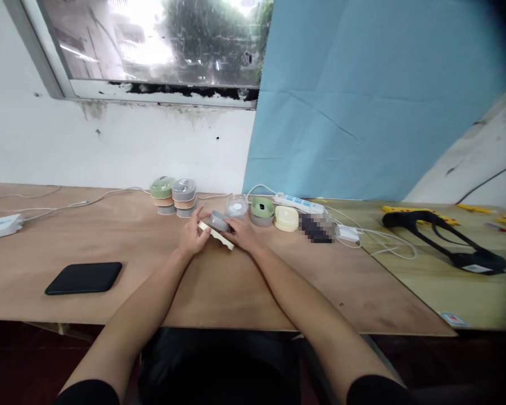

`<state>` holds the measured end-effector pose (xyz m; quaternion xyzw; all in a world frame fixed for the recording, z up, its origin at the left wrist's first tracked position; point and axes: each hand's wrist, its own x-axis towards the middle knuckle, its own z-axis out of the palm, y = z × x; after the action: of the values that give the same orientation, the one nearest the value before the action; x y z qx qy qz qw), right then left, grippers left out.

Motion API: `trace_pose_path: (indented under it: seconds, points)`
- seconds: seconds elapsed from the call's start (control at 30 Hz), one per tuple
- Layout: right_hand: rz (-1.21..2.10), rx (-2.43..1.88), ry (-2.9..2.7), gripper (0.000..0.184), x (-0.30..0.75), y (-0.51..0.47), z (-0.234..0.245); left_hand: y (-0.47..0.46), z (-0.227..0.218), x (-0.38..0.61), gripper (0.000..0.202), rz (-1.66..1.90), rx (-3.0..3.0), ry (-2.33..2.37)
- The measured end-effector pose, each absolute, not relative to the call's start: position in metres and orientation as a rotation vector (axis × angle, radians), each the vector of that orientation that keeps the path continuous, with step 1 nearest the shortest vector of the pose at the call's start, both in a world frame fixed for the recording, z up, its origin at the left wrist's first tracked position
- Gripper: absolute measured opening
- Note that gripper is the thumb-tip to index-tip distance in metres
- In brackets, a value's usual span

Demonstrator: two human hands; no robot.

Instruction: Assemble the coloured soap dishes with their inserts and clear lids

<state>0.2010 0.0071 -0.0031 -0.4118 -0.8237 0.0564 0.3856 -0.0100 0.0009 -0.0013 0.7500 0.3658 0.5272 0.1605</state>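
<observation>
Near the middle of the wooden table, my left hand pinches one end of a thin cream strip with a wavy edge. My right hand has its fingertips closed on a grey round container, tilted just behind the strip. Whether the strip and container touch is hard to tell. Just beyond my fingers stands a clear round lid. To its right are a green round container stacked on a grey one, and a cream container.
Two container stacks, one green-topped and one grey-topped, stand at the back left. A black flat device lies front left. White power strips and cables run along the back. A black strapped object lies far right.
</observation>
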Motion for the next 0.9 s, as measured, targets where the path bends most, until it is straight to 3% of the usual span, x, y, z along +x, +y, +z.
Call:
trace_pose_path:
  seconds: [0.1,0.23,0.4,0.73,0.83,0.9]
  points:
    - [0.057,-1.155,-1.691,0.049,0.216,0.011,0.011,0.002,-0.001,-0.009,0.062,1.639,1.952,1.043]
    - [-0.122,-1.271,-1.265,0.048,0.276,0.044,0.052,0.011,-0.009,-0.013,0.053,1.479,1.824,1.123]
    - [0.103,-1.68,-1.525,0.047,0.356,0.103,0.092,0.016,-0.018,-0.012,0.051,1.287,1.514,1.171]
    - [0.356,-1.75,-1.841,0.033,0.382,0.143,0.054,-0.001,-0.019,-0.006,0.046,1.044,1.462,1.155]
    - [0.255,-1.72,-1.834,0.022,0.386,0.145,0.046,-0.002,-0.02,-0.01,0.043,0.969,1.481,1.172]
    - [0.088,-1.68,-1.718,0.025,0.385,0.14,0.05,-0.003,-0.021,-0.013,0.042,0.942,1.479,1.208]
